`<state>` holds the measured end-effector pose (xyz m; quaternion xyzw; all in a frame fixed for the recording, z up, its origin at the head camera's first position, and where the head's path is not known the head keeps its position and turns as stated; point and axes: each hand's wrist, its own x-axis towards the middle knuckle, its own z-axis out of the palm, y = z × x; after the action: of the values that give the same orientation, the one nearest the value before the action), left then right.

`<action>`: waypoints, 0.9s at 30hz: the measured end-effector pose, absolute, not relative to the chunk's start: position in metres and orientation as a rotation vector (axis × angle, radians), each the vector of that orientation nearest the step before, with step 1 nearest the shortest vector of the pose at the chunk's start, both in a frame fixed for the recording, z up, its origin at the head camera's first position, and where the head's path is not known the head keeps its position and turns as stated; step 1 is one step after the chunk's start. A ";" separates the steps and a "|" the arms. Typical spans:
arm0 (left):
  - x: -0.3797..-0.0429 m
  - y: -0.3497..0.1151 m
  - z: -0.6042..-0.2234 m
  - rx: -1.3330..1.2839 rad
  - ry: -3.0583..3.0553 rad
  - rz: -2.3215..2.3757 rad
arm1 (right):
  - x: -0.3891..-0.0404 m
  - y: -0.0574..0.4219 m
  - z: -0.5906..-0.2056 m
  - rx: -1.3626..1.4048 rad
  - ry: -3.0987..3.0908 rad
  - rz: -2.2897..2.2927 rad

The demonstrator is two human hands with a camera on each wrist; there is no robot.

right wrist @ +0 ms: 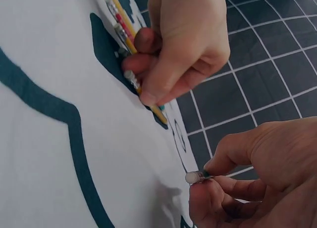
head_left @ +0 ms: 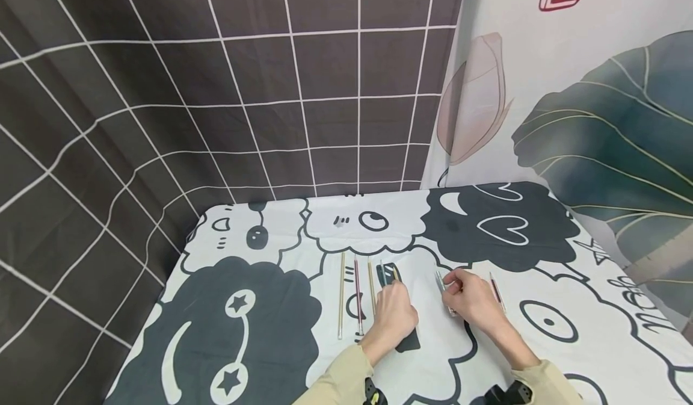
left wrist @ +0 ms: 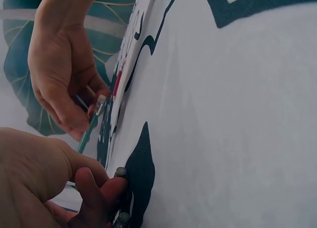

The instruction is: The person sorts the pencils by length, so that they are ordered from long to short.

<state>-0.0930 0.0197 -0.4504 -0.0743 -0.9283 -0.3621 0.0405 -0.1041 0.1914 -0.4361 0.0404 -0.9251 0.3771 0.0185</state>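
In the head view, my left hand (head_left: 392, 312) is low over a dark patch of the cloth and pinches a yellow pencil (right wrist: 158, 113), whose eraser end shows in the right wrist view. More eraser ends show beside those fingers. My right hand (head_left: 471, 296), farther right, pinches a green pencil (left wrist: 89, 129) with a white eraser between thumb and fingers. Left of the left hand lie a gold pencil (head_left: 341, 296), a dark red pencil (head_left: 357, 290) and a yellowish pencil (head_left: 372, 281), roughly parallel. A red pencil (head_left: 495, 290) lies just right of the right hand.
A white cloth (head_left: 444, 369) with black cartoon drawings covers the table. Behind it hangs a dark grid-patterned curtain (head_left: 330, 68), and at the right a white leaf-print curtain (head_left: 612, 170).
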 end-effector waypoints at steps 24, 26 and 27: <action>-0.093 0.017 -0.455 -0.349 -2.811 -1.015 | -0.103 0.154 -0.447 0.187 -2.869 1.279; -0.093 0.017 -0.455 -0.358 -2.810 -1.002 | -0.103 0.153 -0.447 0.194 -2.869 1.276; -0.094 0.017 -0.455 -0.360 -2.811 -0.990 | -0.104 0.153 -0.447 0.194 -2.869 1.275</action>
<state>-0.0936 0.0166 -0.4546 -0.1196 -0.9341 -0.3289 0.0700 -0.1035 0.1525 -0.4469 0.0618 -0.9121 0.4054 -0.0020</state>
